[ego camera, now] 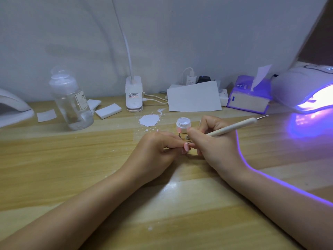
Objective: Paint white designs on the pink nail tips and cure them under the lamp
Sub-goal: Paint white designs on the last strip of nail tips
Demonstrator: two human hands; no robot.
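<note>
My left hand (156, 150) rests on the wooden table and pinches a pink nail tip (186, 147) between its fingertips. My right hand (212, 139) grips a slim white dotting pen (234, 126), whose working tip touches the nail tip. Just behind my hands stands a small open jar of white gel (182, 125). Another pink nail tip on a small stand (179, 131) rises in front of the jar. The curing lamp (306, 89) glows purple at the far right.
A clear bottle (71, 101) stands at the left, with white pads (108, 110) near it. A desk-lamp base (134, 97), a white paper sheet (193, 97) and a tissue box (249, 95) line the back. White smear (149, 120) lies on the table (54, 159).
</note>
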